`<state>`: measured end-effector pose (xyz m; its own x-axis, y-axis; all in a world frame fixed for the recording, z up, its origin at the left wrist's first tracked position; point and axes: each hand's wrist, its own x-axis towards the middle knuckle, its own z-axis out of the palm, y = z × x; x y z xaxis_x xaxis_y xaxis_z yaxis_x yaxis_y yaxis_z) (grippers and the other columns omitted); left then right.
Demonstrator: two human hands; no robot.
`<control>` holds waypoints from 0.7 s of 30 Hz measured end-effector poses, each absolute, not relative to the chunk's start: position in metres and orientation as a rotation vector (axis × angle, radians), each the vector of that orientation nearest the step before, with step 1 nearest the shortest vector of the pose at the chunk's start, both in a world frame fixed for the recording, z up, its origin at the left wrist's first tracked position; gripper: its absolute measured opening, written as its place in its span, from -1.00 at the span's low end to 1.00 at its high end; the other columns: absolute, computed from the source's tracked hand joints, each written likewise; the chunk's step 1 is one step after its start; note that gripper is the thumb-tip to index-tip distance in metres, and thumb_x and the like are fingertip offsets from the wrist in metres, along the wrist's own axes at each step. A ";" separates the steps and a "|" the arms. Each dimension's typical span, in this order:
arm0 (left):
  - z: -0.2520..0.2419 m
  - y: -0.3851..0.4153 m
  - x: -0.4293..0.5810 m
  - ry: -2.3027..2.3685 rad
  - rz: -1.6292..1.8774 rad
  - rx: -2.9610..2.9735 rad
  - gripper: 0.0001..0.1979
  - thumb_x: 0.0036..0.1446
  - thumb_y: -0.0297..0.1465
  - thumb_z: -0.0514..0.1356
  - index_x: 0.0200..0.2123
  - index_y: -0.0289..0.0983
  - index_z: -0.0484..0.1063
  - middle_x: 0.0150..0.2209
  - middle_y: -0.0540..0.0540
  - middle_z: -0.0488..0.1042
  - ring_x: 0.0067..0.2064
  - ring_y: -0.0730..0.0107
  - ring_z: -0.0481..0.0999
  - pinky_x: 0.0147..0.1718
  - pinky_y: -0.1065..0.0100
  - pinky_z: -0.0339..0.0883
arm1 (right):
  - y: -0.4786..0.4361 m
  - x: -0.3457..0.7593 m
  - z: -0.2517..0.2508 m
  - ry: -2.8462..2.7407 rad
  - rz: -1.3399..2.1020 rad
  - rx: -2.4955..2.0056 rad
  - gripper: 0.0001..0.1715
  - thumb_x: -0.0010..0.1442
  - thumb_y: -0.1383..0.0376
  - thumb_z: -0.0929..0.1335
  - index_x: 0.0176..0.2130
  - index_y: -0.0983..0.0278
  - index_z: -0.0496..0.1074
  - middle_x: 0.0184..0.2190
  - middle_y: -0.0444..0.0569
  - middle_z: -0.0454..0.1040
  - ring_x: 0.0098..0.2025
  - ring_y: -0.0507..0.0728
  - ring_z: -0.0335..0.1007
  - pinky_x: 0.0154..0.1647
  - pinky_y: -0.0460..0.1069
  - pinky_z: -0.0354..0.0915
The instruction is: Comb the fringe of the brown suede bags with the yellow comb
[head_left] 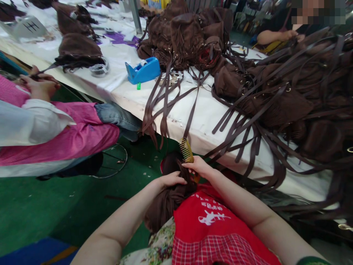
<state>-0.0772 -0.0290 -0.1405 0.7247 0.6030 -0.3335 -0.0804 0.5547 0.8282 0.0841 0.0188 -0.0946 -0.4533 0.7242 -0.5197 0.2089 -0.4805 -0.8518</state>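
A yellow comb (186, 150) is in my right hand (200, 167), its teeth pointing up and to the left. Brown soft material, which looks like a fringed bag (165, 206), lies over my lap. My left hand (174, 179) rests on top of that bag, thumb and fingers closed on its material; the fingertips are partly hidden. Both hands are close together, just short of the table's front edge. Part of the bag is out of sight behind my hands and the red apron (204, 209).
Brown bags with long straps (264, 103) are heaped on the white table (124, 92), straps hanging over its edge. A blue tape dispenser (145, 70) stands left of the heap. A co-worker in a pink apron (82, 121) sits at left; another person's hands (293, 35) show across the table.
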 end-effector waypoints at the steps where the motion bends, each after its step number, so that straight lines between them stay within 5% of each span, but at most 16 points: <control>1: -0.139 -0.029 -0.075 0.630 0.415 0.951 -0.58 -0.07 -0.27 0.34 -0.13 -0.34 0.49 -0.09 -0.20 0.53 -0.02 0.15 0.48 0.11 0.14 0.21 | 0.020 0.083 -0.095 -1.362 1.995 -1.399 -0.64 -0.07 0.12 0.47 -0.51 0.29 0.31 -0.75 -0.27 0.28 -0.75 -0.10 0.08 -0.77 -0.16 0.00; 8: -0.136 -0.029 -0.068 0.520 0.464 0.991 -0.65 0.10 -0.13 0.20 -0.38 -0.34 0.51 -0.14 -0.22 0.55 -0.04 0.19 0.47 0.09 0.19 0.22 | 0.033 0.100 -0.084 -1.767 1.727 -1.696 -0.58 0.03 0.06 0.43 -0.24 0.27 0.30 -0.59 -0.20 0.38 -0.72 -0.04 0.21 -0.73 -0.13 0.07; 14: -0.140 -0.034 -0.078 0.564 0.509 0.824 -0.67 0.06 -0.15 0.25 -0.39 -0.35 0.49 -0.19 -0.20 0.55 -0.11 0.23 0.49 0.02 0.22 0.25 | -0.001 0.118 -0.066 -2.547 0.950 -1.442 -0.65 0.34 0.17 0.12 -0.06 0.24 0.34 -0.22 0.04 0.49 -0.27 0.11 0.44 -0.27 -0.04 0.28; 21: -0.123 -0.040 -0.073 0.488 0.486 0.826 -0.66 0.11 -0.14 0.18 -0.47 -0.33 0.39 -0.33 -0.16 0.54 -0.21 0.30 0.48 -0.03 0.26 0.27 | -0.022 0.110 -0.082 -3.093 0.606 -1.383 -0.68 0.32 0.24 0.13 -0.02 0.22 0.32 -0.27 0.05 0.49 -0.25 0.17 0.45 -0.35 -0.04 0.24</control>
